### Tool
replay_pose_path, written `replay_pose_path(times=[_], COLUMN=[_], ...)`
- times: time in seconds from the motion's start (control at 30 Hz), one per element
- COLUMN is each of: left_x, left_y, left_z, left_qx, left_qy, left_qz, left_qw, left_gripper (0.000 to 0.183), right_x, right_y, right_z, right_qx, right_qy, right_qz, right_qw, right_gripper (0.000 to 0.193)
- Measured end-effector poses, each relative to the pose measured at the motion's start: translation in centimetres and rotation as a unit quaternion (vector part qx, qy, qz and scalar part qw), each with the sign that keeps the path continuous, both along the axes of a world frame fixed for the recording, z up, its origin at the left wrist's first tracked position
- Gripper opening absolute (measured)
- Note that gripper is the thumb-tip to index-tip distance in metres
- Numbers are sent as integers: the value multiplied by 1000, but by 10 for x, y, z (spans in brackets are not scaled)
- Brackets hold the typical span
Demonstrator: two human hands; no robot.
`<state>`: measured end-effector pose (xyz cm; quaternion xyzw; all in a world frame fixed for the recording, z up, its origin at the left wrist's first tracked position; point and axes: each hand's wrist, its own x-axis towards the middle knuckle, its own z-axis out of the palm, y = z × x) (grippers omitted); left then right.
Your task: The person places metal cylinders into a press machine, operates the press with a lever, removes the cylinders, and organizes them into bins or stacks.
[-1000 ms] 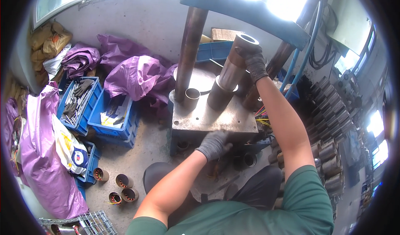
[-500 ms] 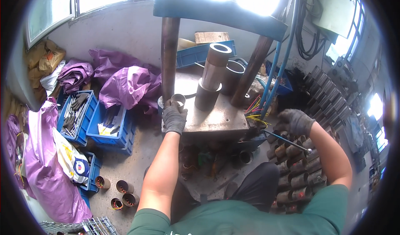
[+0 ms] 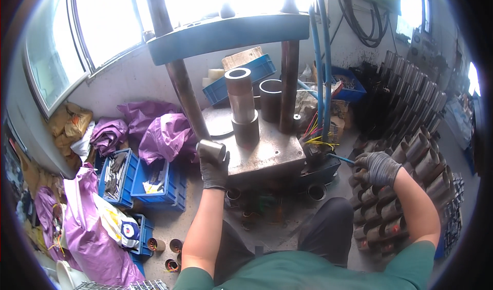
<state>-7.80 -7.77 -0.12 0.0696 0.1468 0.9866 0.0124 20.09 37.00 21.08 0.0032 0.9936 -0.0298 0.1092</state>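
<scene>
My left hand [image 3: 212, 173], in a grey glove, is closed around a short metal sleeve [image 3: 211, 150] at the left edge of the press's steel table [image 3: 267, 159]. The sleeve lies tilted in the fingers. On the right, my gloved right hand [image 3: 379, 167] wraps the end of a thin blue lever [image 3: 343, 159]; its knob is hidden in the palm. A tall metal cylinder [image 3: 241, 97] stands upright in a wider dark collar [image 3: 246, 129] on the table, with a dark open tube [image 3: 271, 100] behind it.
Two steel columns [image 3: 187, 100] carry a blue crossbeam [image 3: 231, 35] above the table. Stacked metal tubes [image 3: 418, 154] line the right side. Blue crates [image 3: 154, 187] and purple sheeting [image 3: 95, 228] lie at left. Several wire-filled cylinders [image 3: 172, 265] stand on the floor.
My right hand has come down onto the lever's end and closed around it. My left hand has tilted the sleeve at the table's edge. The whole view has shifted.
</scene>
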Motion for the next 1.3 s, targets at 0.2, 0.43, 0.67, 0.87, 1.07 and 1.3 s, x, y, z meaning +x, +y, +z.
replay_pose_path(times=[0.2, 0.43, 0.67, 0.87, 1.07, 1.3], left_x=[-7, -86, -169, -144, -122, -115], left_y=[35, 103, 115, 125, 131, 133], left_z=[57, 212, 228, 222, 228, 236], left_qx=[-376, -403, -625, -720, -733, -737], left_qy=[169, 342, 162, 134, 103, 117], left_qz=[142, 249, 331, 333, 357, 319], left_qw=[900, 811, 688, 594, 570, 585], left_gripper=[56, 41, 74, 86, 80, 86], right_x=[2, 16, 41, 79, 94, 91], right_y=[-5, 0, -3, -11, -21, -20], right_z=[-3, -18, -45, -88, -115, -107], right_qx=[72, 85, 68, 2, -13, -27], right_qy=[-46, 6, 9, -26, 65, 61], right_qz=[13, 40, 22, -33, -96, -114], right_qw=[996, 996, 997, 999, 993, 991], right_gripper=[72, 38, 35, 33, 32, 36])
